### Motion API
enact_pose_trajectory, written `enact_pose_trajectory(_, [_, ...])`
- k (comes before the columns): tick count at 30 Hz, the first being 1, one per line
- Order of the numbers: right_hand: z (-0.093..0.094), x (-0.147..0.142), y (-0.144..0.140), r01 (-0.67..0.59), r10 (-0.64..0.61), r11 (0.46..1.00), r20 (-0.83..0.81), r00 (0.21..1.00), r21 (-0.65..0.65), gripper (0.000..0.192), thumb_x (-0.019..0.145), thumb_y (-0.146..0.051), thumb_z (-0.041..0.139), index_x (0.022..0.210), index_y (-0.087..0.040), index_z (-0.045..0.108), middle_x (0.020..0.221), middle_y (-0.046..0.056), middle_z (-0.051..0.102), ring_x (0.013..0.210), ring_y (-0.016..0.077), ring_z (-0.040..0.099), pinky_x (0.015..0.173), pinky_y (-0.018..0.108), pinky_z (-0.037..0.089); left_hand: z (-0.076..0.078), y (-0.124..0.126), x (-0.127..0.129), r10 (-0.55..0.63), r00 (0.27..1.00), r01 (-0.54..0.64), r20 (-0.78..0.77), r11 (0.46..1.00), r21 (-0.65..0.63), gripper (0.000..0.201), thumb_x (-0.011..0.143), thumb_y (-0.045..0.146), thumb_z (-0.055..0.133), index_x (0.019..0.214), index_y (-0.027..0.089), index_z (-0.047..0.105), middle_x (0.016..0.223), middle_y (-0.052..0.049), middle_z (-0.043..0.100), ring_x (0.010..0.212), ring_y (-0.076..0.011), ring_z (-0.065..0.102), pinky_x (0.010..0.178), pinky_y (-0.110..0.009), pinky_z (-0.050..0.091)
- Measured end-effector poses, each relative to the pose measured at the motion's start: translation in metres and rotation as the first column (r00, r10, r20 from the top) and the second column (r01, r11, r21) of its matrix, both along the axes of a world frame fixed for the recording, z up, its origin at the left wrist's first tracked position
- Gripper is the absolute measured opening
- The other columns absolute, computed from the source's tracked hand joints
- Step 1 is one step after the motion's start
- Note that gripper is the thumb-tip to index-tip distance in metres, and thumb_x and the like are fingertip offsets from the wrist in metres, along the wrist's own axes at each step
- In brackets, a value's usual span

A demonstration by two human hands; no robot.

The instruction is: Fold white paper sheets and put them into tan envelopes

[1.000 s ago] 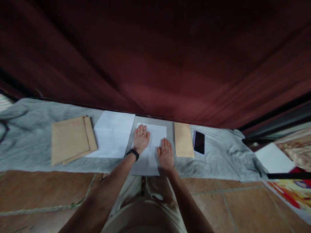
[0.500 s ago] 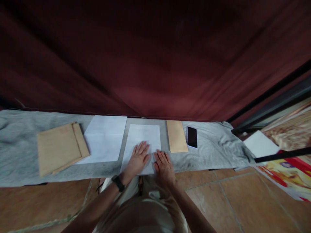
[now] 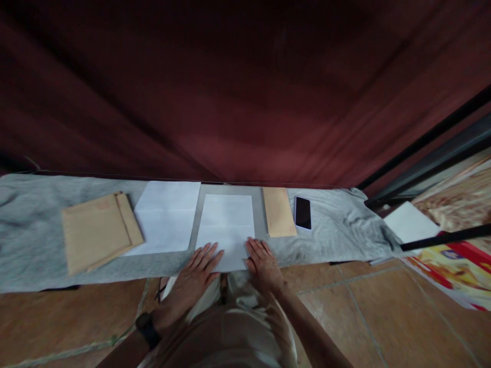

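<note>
1. Left hand (image 3: 191,281): open, palm down, fingers spread; fingertips rest at the near left corner of the white sheet (image 3: 227,225). A dark band sits on the wrist.
2. Right hand (image 3: 264,265): open and flat, gripping nothing; fingertips touch the near right corner of the same sheet.
3. White sheet: lies flat on the grey cloth (image 3: 34,240), directly ahead of the person, with a faint crease across its middle. Its near edge reaches the cloth's front edge.
4. Handling note (judgement): both near corners want even pressure so that the sheet stays square; uneven lifting could skew the crease.
5. Second white sheet (image 3: 164,217): just left, close beside the first.
6. Brown envelopes (image 3: 97,230): a stack further left, overlapping that sheet's edge.
7. Narrow brown envelope (image 3: 279,211): just right of the centre sheet.
8. Phone (image 3: 303,212): dark screen up, beside the narrow envelope.
9. Obstructions: none on the centre sheet; neighbours lie close on both sides. Dark red curtain (image 3: 245,92) hangs behind.
</note>
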State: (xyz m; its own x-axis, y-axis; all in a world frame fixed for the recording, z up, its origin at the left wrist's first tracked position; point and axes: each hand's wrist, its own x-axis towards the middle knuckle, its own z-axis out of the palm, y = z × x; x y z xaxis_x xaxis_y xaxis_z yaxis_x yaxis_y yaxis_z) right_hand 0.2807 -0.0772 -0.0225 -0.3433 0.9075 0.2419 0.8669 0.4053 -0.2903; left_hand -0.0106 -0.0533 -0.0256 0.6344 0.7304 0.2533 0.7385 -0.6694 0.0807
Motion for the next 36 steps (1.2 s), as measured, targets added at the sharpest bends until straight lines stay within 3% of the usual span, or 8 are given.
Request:
enact_pose_trajectory(4, [0.004, 0.016, -0.005, -0.106, 0.106, 0.993, 0.01, 0.994, -0.046, 0.065, 0.097, -0.031, 0.06, 0.157, -0.015, 0.04, 0.162, 0.013, 0.04, 0.149, 0.0263, 0.039, 0.124, 0.049, 0.033, -0.005, 0.001, -0.025, 0.008, 1.0, -0.006, 0.03, 0.999, -0.05, 0.055, 0.1, 0.039, 0.049, 0.154, 0.028, 0.046, 0.16, -0.004, 0.046, 0.149, -0.0249, 0.041, 0.121, -0.044, 0.038])
enact_pose_trajectory(8, [0.007, 0.023, -0.004, -0.152, 0.153, 0.984, 0.006, 0.988, -0.092, 0.069, 0.091, -0.023, 0.065, 0.156, -0.018, 0.042, 0.163, 0.012, 0.038, 0.15, 0.0266, 0.039, 0.125, 0.05, 0.032, 0.006, 0.005, -0.033, 0.026, 0.997, -0.014, 0.066, 0.985, -0.172, 0.051, 0.098, 0.027, 0.047, 0.148, 0.033, 0.053, 0.156, 0.0, 0.052, 0.144, -0.0192, 0.048, 0.118, -0.038, 0.043])
enact_pose_trajectory(13, [0.006, 0.026, 0.001, -0.122, 0.108, 0.985, -0.118, 0.987, -0.119, 0.058, 0.089, -0.008, 0.06, 0.144, -0.026, 0.059, 0.156, 0.005, 0.051, 0.144, 0.0213, 0.048, 0.125, 0.047, 0.034, 0.024, 0.008, -0.031, -0.002, 0.987, 0.04, 0.161, 0.972, -0.232, 0.048, 0.096, 0.016, 0.044, 0.135, 0.034, 0.065, 0.143, 0.002, 0.065, 0.134, -0.018, 0.059, 0.115, -0.04, 0.048])
enact_pose_trajectory(17, [0.005, 0.03, 0.004, -0.173, 0.133, 0.979, -0.311, 0.941, -0.105, 0.038, 0.095, -0.012, 0.06, 0.128, -0.027, 0.071, 0.136, 0.004, 0.069, 0.13, 0.0205, 0.061, 0.119, 0.046, 0.041, 0.02, 0.009, -0.036, -0.008, 0.961, 0.085, 0.275, 0.959, -0.271, 0.034, 0.098, 0.025, 0.05, 0.123, 0.031, 0.072, 0.131, -0.001, 0.072, 0.124, -0.0205, 0.066, 0.11, -0.041, 0.052])
enact_pose_trajectory(20, [0.003, 0.03, 0.007, -0.156, 0.103, 0.984, -0.439, 0.893, -0.085, 0.024, 0.098, -0.02, 0.062, 0.117, -0.025, 0.075, 0.12, 0.005, 0.076, 0.117, 0.0206, 0.068, 0.112, 0.043, 0.048, 0.013, 0.015, -0.041, 0.056, 0.925, 0.073, 0.376, 0.944, -0.321, 0.034, 0.096, 0.031, 0.055, 0.126, 0.028, 0.071, 0.131, -0.004, 0.072, 0.122, -0.023, 0.067, 0.108, -0.043, 0.054])
enact_pose_trajectory(25, [0.002, 0.027, 0.015, -0.085, 0.01, 0.988, -0.485, 0.874, -0.133, 0.019, 0.098, -0.025, 0.062, 0.108, -0.026, 0.078, 0.119, 0.005, 0.076, 0.116, 0.0223, 0.067, 0.107, 0.042, 0.05, 0.013, 0.031, -0.039, 0.257, 0.85, -0.019, 0.46, 0.887, -0.461, 0.032, 0.092, 0.047, 0.056, 0.105, 0.026, 0.078, 0.115, -0.006, 0.078, 0.11, -0.0247, 0.071, 0.103, -0.042, 0.056])
enact_pose_trajectory(31, [0.009, 0.022, 0.03, 0.006, -0.122, 0.975, -0.511, 0.851, -0.222, 0.02, 0.099, -0.029, 0.058, 0.101, -0.023, 0.077, 0.109, 0.007, 0.077, 0.109, 0.0227, 0.068, 0.102, 0.04, 0.049, 0.023, 0.047, -0.03, 0.396, 0.797, -0.116, 0.455, 0.841, -0.529, 0.039, 0.087, 0.054, 0.055, 0.095, 0.024, 0.077, 0.107, -0.007, 0.079, 0.103, -0.0251, 0.073, 0.097, -0.038, 0.057])
enact_pose_trajectory(36, [0.01, 0.013, 0.041, 0.128, -0.287, 0.938, -0.512, 0.809, -0.323, 0.029, 0.1, -0.034, 0.052, 0.093, -0.02, 0.075, 0.096, 0.007, 0.076, 0.097, 0.0212, 0.07, 0.09, 0.032, 0.052, 0.027, 0.049, -0.021, 0.553, 0.767, -0.31, 0.327, 0.765, -0.565, 0.041, 0.089, 0.055, 0.05, 0.083, 0.022, 0.073, 0.082, -0.005, 0.078, 0.077, -0.0225, 0.071, 0.076, -0.031, 0.055])
